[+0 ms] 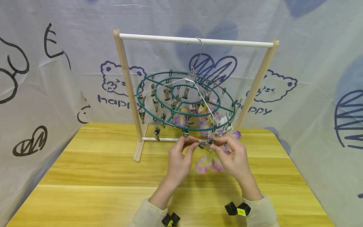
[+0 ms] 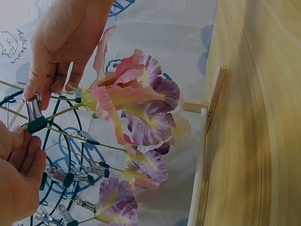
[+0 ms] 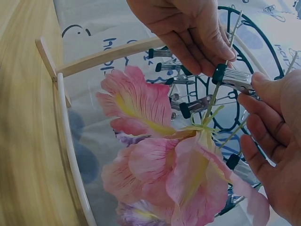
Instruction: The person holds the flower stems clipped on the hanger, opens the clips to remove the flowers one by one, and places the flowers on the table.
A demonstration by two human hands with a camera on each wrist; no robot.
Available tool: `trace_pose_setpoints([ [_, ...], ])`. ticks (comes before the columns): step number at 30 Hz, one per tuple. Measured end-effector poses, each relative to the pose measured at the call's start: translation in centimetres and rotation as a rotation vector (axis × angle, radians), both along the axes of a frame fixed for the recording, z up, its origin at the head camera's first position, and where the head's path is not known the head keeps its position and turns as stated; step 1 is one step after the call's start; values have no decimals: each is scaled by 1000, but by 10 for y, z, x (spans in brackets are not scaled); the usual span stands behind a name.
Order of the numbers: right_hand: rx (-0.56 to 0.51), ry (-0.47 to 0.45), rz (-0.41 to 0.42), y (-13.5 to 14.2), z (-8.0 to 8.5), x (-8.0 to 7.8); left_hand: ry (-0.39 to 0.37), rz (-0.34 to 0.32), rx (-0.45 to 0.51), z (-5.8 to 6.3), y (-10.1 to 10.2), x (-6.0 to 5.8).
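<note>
My right hand (image 1: 233, 154) pinches the handles of a metal clip (image 3: 237, 79) with dark green tips, which hangs at the front of a round green drying hanger (image 1: 195, 129). Between the thumb and fingers of my left hand (image 1: 178, 157) is the thin stem (image 3: 233, 35) of an artificial flower. The clip's green tips lie across this stem in the right wrist view. Pink petals of the flower (image 3: 197, 181) hang head-down below both hands. Other purple and pink flowers (image 2: 146, 167) hang by their stems from clips close by.
The hanger's hook (image 1: 200, 47) sits over the white bar (image 1: 158, 38) of a wooden stand (image 1: 127, 75) on a wood-grain table (image 1: 99, 195). Several more clips (image 1: 157, 133) dangle from the rings. A white cloth (image 1: 320, 104) with drawings stands behind.
</note>
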State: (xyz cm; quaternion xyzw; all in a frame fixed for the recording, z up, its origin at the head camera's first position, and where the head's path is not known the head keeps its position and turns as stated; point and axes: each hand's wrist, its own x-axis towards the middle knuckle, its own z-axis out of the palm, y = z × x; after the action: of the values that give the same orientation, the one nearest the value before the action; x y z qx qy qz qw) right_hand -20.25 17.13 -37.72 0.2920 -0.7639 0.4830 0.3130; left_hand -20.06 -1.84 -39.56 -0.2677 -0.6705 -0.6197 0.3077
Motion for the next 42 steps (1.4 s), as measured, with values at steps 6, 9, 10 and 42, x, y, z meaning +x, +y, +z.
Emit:
trace_pose_setpoints([
  [6, -6, 15, -4, -1, 1, 1, 3, 5, 6, 0, 0, 0],
  [9, -16, 35, -5, -1, 0, 0, 7, 2, 10, 0, 1, -1],
  [10, -19, 43, -7, -1, 0, 0, 10, 2, 11, -1, 1, -1],
  [42, -83, 23, -12, -2, 3, 2, -24, -14, -34, -5, -2, 4],
])
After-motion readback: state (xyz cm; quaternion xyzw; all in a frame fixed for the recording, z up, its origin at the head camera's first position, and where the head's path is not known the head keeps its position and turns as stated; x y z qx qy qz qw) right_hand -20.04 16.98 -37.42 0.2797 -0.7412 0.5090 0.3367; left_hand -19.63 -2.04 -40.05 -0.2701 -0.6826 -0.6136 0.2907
